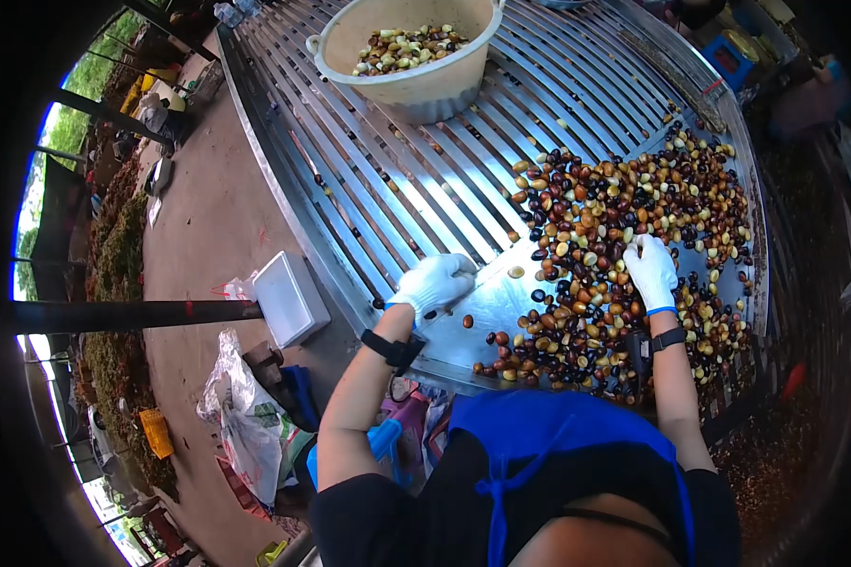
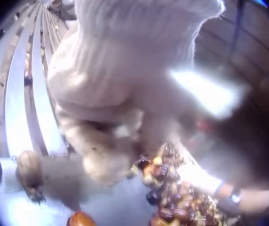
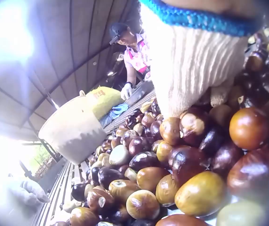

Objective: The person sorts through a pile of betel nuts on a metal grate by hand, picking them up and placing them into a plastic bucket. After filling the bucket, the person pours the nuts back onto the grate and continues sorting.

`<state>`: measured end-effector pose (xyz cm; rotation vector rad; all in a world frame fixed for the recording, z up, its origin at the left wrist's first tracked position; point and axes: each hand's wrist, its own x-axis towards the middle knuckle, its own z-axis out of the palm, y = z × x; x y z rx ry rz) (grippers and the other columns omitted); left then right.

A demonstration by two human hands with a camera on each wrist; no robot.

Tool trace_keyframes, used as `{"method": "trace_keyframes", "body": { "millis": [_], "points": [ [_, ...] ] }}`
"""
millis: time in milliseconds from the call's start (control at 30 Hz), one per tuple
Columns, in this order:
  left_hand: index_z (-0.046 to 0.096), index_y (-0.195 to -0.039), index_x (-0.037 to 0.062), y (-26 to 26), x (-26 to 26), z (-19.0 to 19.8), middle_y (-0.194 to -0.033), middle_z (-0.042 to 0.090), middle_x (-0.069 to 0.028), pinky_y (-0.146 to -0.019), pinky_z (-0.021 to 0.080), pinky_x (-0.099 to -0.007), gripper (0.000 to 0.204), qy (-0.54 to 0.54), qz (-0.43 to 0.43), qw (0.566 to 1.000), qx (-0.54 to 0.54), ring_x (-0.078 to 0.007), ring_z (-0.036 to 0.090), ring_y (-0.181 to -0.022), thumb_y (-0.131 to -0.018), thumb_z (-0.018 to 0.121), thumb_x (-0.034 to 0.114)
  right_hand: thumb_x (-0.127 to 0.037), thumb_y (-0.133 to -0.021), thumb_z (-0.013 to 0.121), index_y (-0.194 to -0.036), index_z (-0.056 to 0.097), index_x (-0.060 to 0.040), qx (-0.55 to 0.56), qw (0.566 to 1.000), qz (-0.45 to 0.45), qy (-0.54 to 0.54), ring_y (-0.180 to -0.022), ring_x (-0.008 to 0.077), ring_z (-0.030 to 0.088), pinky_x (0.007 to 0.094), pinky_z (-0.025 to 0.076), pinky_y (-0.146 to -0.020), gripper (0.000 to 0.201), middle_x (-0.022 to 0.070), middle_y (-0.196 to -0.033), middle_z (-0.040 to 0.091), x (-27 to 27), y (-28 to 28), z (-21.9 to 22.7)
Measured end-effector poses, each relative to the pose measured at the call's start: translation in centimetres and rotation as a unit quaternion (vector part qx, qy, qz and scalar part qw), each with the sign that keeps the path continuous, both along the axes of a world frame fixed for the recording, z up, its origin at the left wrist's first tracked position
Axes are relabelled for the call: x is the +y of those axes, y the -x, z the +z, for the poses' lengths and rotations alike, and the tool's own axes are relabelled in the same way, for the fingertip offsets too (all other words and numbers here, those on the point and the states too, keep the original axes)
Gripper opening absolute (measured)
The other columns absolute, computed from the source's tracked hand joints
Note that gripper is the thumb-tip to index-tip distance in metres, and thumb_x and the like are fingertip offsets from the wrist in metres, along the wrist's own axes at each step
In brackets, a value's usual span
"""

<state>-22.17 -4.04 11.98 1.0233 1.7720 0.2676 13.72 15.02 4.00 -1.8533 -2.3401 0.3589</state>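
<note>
A wide heap of glossy oval nuts [image 1: 586, 217], brown, yellow and near black, covers the right part of the metal slatted table [image 1: 425, 208]. My right hand [image 1: 652, 269], in a white knitted glove, reaches down into this heap. Its fingertips are among the nuts in the right wrist view, partly hidden by the glove cuff [image 3: 191, 66]. My left hand [image 1: 435, 283], also gloved in white, is low over the smooth metal near the table's left edge. Its fingers [image 2: 101, 160] curl inward; I cannot tell whether they enclose anything. A few loose nuts [image 2: 81, 219] lie beneath it.
A large pale tub [image 1: 416, 85] with nuts inside stands on the slats at the far side. Beyond the heap, another person [image 3: 135, 54] works beside a yellow sack [image 3: 101, 101]. A white foam box [image 1: 291, 298] stands left of the table edge.
</note>
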Motion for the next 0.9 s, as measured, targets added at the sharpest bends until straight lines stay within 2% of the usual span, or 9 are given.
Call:
{"method": "trace_keyframes", "body": {
  "millis": [100,200,300,367,500,633,667,767,900],
  "points": [
    [0.063,-0.115,0.0066,2.7,-3.2,-2.9,-0.104,0.069,-0.0207,-0.082,0.056,-0.0465,0.037,0.013,-0.141,0.952,0.27,-0.0361,0.071,-0.091,-0.087,0.066,0.03,-0.031,-0.089,0.06,-0.107,0.07,-0.0098,0.029,0.999,0.021,0.004,-0.097,0.0383,0.067,0.0472,0.053,-0.085,0.029,0.0171,-0.108,0.068,0.8,-0.6,-0.4],
    [0.043,-0.14,0.0131,0.1,-5.6,-2.9,-0.128,0.055,-0.0248,-0.091,0.054,-0.0504,0.067,0.078,-0.138,0.951,0.267,-0.043,0.063,-0.111,-0.083,0.07,0.034,-0.025,-0.092,0.059,-0.112,0.071,-0.0065,0.194,0.975,0.019,0.108,-0.101,0.0276,0.068,0.0412,0.054,-0.086,0.03,0.0138,-0.114,0.07,1.7,-2.0,-0.9],
    [0.042,-0.145,0.0125,-3.3,-5.4,-1.7,-0.126,0.058,-0.0247,-0.096,0.052,-0.0474,0.073,0.065,-0.165,0.964,0.197,-0.0414,0.062,-0.114,-0.082,0.073,0.033,-0.019,-0.099,0.05,-0.121,0.067,-0.0008,0.495,0.815,-0.078,0.291,-0.096,0.0175,0.069,0.0336,0.061,-0.073,0.033,0.0097,-0.116,0.069,-0.2,-3.0,1.5],
    [0.044,-0.147,0.0094,-4.2,-6.4,-3.9,-0.126,0.061,-0.0229,-0.098,0.05,-0.042,0.075,-0.059,-0.119,0.989,-0.07,-0.0348,0.063,-0.114,-0.081,0.075,0.027,-0.023,-0.103,0.039,-0.125,0.062,0.004,0.634,0.701,-0.059,0.322,-0.076,0.0229,0.072,0.036,0.064,-0.056,0.042,0.0137,-0.114,0.069,-1.2,-3.8,1.4],
    [0.053,-0.134,0.0044,-6.4,-5.2,-0.1,-0.113,0.068,-0.0219,-0.093,0.052,-0.0441,0.062,0.001,-0.225,0.968,0.113,-0.0361,0.066,-0.107,-0.084,0.07,0.037,-0.03,-0.104,0.045,-0.116,0.061,0.0042,0.74,0.531,-0.019,0.412,-0.078,0.026,0.073,0.037,0.065,-0.054,0.04,0.0157,-0.102,0.069,-4.7,-4.0,4.5],
    [0.058,-0.115,0.0027,-7.5,-4.5,-0.4,-0.108,0.07,-0.0215,-0.089,0.052,-0.0452,0.056,0.113,-0.299,0.941,0.11,-0.0372,0.068,-0.103,-0.081,0.072,0.045,-0.026,-0.099,0.059,-0.111,0.066,-0.0038,0.374,0.793,0.028,0.48,-0.074,0.022,0.071,0.0327,0.058,-0.054,0.026,0.0112,-0.099,0.07,-9.5,-1.6,7.0],
    [0.058,-0.114,0.0032,-8.2,-4.1,-0.6,-0.107,0.07,-0.0212,-0.088,0.052,-0.0451,0.056,0.121,-0.318,0.935,0.101,-0.0369,0.068,-0.103,-0.081,0.072,0.046,-0.026,-0.097,0.061,-0.11,0.067,-0.0095,0.306,0.848,0.157,0.403,-0.074,0.0234,0.071,0.0373,0.058,-0.056,0.022,0.01,-0.099,0.069,-10.7,-0.8,6.2],
    [0.059,-0.111,0.0051,-10.4,-2.9,-1.0,-0.102,0.071,-0.0184,-0.083,0.054,-0.0422,0.053,0.113,-0.355,0.924,0.089,-0.0324,0.07,-0.1,-0.077,0.078,0.041,-0.026,-0.091,0.065,-0.113,0.068,-0.0242,0.068,0.915,0.359,0.171,-0.079,0.0299,0.07,0.05,0.055,-0.065,0.023,0.0087,-0.095,0.065,-14.3,0.9,3.5],
    [0.056,-0.107,0.0039,-12.8,-1.8,-1.8,-0.088,0.068,-0.0135,-0.069,0.054,-0.0365,0.052,0.142,-0.288,0.947,-0.017,-0.0243,0.069,-0.076,-0.075,0.078,0.039,-0.019,-0.092,0.057,-0.112,0.062,-0.0227,-0.014,0.936,0.339,0.097,-0.076,0.0318,0.07,0.0463,0.056,-0.058,0.021,0.0108,-0.092,0.063,-14.3,1.4,3.4]
  ]
}}
